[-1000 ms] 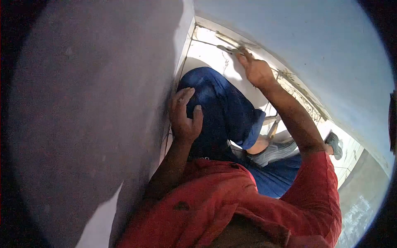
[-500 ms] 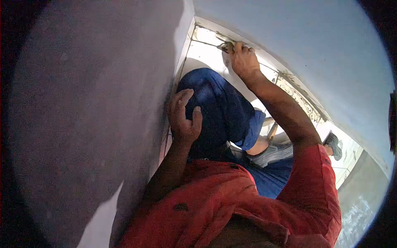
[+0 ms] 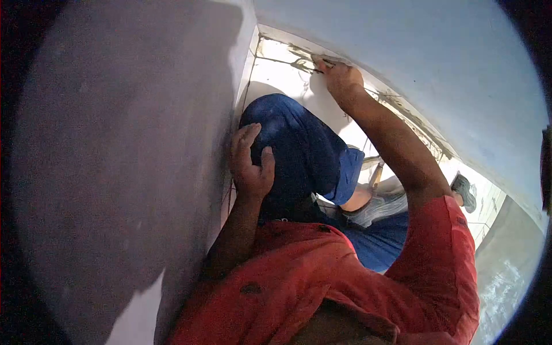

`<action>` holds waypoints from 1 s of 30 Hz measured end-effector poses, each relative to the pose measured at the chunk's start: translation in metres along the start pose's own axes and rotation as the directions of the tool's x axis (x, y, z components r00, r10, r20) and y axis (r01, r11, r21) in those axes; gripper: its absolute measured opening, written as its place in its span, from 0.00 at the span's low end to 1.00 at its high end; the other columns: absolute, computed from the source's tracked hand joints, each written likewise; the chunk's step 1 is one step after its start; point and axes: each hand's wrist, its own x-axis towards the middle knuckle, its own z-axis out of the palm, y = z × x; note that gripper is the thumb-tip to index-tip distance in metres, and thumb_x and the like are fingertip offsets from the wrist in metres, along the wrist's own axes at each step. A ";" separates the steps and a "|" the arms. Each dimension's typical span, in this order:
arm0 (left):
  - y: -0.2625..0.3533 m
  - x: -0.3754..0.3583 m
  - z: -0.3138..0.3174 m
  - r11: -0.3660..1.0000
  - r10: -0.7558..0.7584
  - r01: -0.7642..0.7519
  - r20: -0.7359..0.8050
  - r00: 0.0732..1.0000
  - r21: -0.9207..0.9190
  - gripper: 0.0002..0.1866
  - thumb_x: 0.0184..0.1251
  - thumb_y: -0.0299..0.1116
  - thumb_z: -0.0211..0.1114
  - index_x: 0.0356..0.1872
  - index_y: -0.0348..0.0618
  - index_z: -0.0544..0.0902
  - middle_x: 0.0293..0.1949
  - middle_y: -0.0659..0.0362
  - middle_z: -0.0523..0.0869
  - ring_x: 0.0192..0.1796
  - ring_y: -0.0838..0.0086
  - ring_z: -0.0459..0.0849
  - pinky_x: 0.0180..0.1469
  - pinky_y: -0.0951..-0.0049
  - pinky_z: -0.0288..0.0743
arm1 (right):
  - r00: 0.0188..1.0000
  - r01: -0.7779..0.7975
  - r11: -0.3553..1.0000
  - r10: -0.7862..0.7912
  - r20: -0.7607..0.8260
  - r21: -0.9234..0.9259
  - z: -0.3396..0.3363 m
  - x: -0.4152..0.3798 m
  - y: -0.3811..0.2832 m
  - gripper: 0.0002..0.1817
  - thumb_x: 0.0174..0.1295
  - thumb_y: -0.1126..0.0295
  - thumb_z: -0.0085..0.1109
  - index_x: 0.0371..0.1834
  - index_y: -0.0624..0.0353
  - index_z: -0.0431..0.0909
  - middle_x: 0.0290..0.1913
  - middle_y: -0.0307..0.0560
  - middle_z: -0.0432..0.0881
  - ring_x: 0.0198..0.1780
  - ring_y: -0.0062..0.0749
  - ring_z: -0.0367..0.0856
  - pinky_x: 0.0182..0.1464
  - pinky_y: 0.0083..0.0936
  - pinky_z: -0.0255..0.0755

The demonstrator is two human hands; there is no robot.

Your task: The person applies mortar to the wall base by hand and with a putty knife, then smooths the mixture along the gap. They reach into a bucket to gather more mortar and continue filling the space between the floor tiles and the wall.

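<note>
Right grip (image 3: 344, 79) is curling its fingers against dark-smeared white floor tiles (image 3: 277, 73) along the pale blue wall (image 3: 437, 75); whether it is pinching anything, I cannot tell. Left grip (image 3: 251, 167) is resting half-spread on dark blue cloth trousers (image 3: 296, 138). A brown handle (image 3: 376, 176) is lying near a grey shoe (image 3: 372, 214).

The single view looks steeply down from the person's head, close above the red shirt (image 3: 322, 276), taking in both hands and the tiled floor (image 3: 287, 80).
</note>
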 end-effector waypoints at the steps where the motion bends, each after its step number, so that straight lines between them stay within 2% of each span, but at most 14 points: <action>1: -0.001 -0.001 0.000 1.000 0.003 -0.003 -0.002 1.000 -0.002 0.22 0.64 0.30 0.60 0.60 0.39 0.75 0.58 0.46 0.78 0.62 0.51 0.74 0.68 0.51 0.62 | 0.998 -0.010 1.000 0.012 0.058 -0.020 -0.004 -0.007 0.002 0.39 0.70 0.71 0.50 0.80 0.47 0.40 0.53 0.55 0.84 0.54 0.42 0.84 0.51 0.36 0.79; 5: 0.003 0.000 -0.003 0.999 -0.006 0.005 0.016 1.000 0.044 0.21 0.65 0.31 0.59 0.59 0.38 0.75 0.58 0.46 0.78 0.62 0.50 0.73 0.68 0.51 0.61 | 0.975 -0.063 0.997 0.072 0.208 -0.051 -0.012 -0.021 0.010 0.38 0.69 0.66 0.52 0.80 0.49 0.44 0.49 0.56 0.85 0.51 0.41 0.85 0.50 0.36 0.80; 7: 0.001 -0.001 -0.002 1.000 -0.016 0.015 0.024 1.000 0.027 0.21 0.65 0.31 0.59 0.59 0.38 0.75 0.58 0.46 0.78 0.62 0.51 0.73 0.68 0.51 0.61 | 0.987 -0.047 0.997 0.054 0.149 -0.055 0.004 -0.016 0.017 0.36 0.69 0.64 0.52 0.78 0.50 0.50 0.46 0.55 0.87 0.48 0.42 0.86 0.49 0.38 0.80; 9: 0.001 0.000 0.000 1.000 -0.022 0.022 0.016 1.000 0.014 0.21 0.64 0.31 0.59 0.59 0.39 0.75 0.57 0.47 0.78 0.61 0.51 0.74 0.68 0.51 0.62 | 0.993 -0.065 0.998 0.066 0.101 -0.009 0.012 -0.009 0.017 0.33 0.69 0.62 0.51 0.76 0.50 0.55 0.49 0.55 0.85 0.45 0.43 0.87 0.47 0.39 0.81; 11: 0.002 0.002 0.001 1.000 -0.019 0.019 0.006 1.000 0.006 0.23 0.62 0.30 0.59 0.60 0.40 0.75 0.56 0.47 0.79 0.60 0.51 0.76 0.67 0.51 0.63 | 0.990 -0.125 0.987 0.119 0.071 0.096 -0.004 -0.012 0.003 0.29 0.70 0.61 0.49 0.74 0.50 0.59 0.58 0.56 0.81 0.42 0.45 0.87 0.44 0.40 0.82; 12: 0.002 0.003 0.001 1.000 -0.012 0.012 0.003 1.000 0.004 0.23 0.62 0.30 0.59 0.59 0.40 0.75 0.56 0.47 0.79 0.60 0.52 0.76 0.67 0.51 0.63 | 1.000 -0.003 0.995 0.005 -0.022 0.095 -0.001 -0.013 0.005 0.29 0.70 0.61 0.48 0.74 0.49 0.59 0.63 0.55 0.76 0.41 0.45 0.87 0.41 0.40 0.82; 14: 0.002 0.003 0.000 1.000 -0.001 0.001 -0.001 1.000 0.000 0.22 0.62 0.29 0.59 0.59 0.39 0.75 0.56 0.47 0.79 0.60 0.52 0.76 0.66 0.52 0.64 | 0.954 0.237 0.970 -0.221 -0.201 0.059 0.014 -0.017 0.011 0.28 0.71 0.60 0.46 0.75 0.47 0.58 0.72 0.52 0.66 0.39 0.46 0.87 0.37 0.40 0.83; 15: 0.001 0.002 0.001 1.000 -0.004 0.004 -0.001 1.000 -0.004 0.22 0.62 0.29 0.60 0.59 0.39 0.75 0.56 0.47 0.79 0.60 0.52 0.76 0.66 0.52 0.64 | 0.949 0.265 0.957 -0.238 -0.206 0.115 0.025 -0.016 0.019 0.29 0.73 0.54 0.44 0.76 0.43 0.55 0.79 0.47 0.51 0.39 0.45 0.87 0.33 0.37 0.84; 18: -0.003 -0.001 0.003 1.000 -0.011 0.011 -0.003 1.000 0.010 0.22 0.62 0.29 0.60 0.59 0.39 0.75 0.57 0.47 0.79 0.60 0.52 0.76 0.66 0.52 0.64 | 0.938 0.306 0.950 -0.288 -0.195 0.069 0.046 -0.026 0.041 0.33 0.73 0.48 0.43 0.79 0.32 0.45 0.80 0.46 0.49 0.43 0.43 0.88 0.41 0.39 0.85; 19: -0.002 -0.001 0.002 0.999 -0.004 0.004 -0.002 1.000 0.034 0.22 0.62 0.29 0.60 0.59 0.39 0.75 0.57 0.47 0.79 0.60 0.52 0.76 0.66 0.52 0.64 | 0.940 0.297 0.954 -0.283 -0.188 0.047 0.051 -0.030 0.048 0.35 0.72 0.41 0.39 0.79 0.33 0.44 0.80 0.43 0.49 0.45 0.44 0.87 0.41 0.37 0.85; 22: -0.002 0.001 0.002 1.000 0.010 -0.010 -0.010 1.000 0.012 0.21 0.63 0.29 0.60 0.58 0.39 0.76 0.57 0.47 0.79 0.60 0.52 0.76 0.67 0.52 0.63 | 0.931 0.316 0.945 -0.290 -0.223 0.091 0.060 -0.038 0.060 0.36 0.71 0.39 0.38 0.79 0.34 0.44 0.80 0.40 0.49 0.45 0.44 0.87 0.40 0.37 0.86; 28: -0.002 -0.001 0.000 1.000 -0.011 0.011 0.029 1.000 0.015 0.22 0.64 0.28 0.59 0.60 0.38 0.75 0.59 0.47 0.77 0.64 0.52 0.72 0.70 0.52 0.59 | 0.991 0.134 0.987 -0.134 -0.011 0.090 0.052 -0.068 0.067 0.35 0.72 0.40 0.36 0.79 0.34 0.44 0.80 0.40 0.50 0.50 0.43 0.86 0.41 0.40 0.85; 29: -0.001 -0.001 0.000 0.999 -0.005 0.004 0.033 0.999 0.032 0.22 0.65 0.29 0.59 0.61 0.38 0.75 0.59 0.47 0.77 0.64 0.52 0.72 0.70 0.52 0.59 | 0.986 0.154 0.986 -0.150 -0.069 0.059 0.052 -0.072 0.066 0.35 0.71 0.47 0.46 0.76 0.51 0.53 0.80 0.43 0.49 0.49 0.49 0.85 0.43 0.41 0.84; 30: 0.000 -0.001 0.001 1.000 -0.015 0.015 0.025 1.000 0.017 0.22 0.65 0.29 0.59 0.61 0.38 0.75 0.59 0.47 0.77 0.64 0.52 0.72 0.70 0.52 0.59 | 0.987 0.141 0.985 -0.132 -0.085 0.104 0.044 -0.072 0.061 0.34 0.71 0.48 0.46 0.75 0.51 0.53 0.80 0.44 0.49 0.49 0.50 0.85 0.43 0.41 0.84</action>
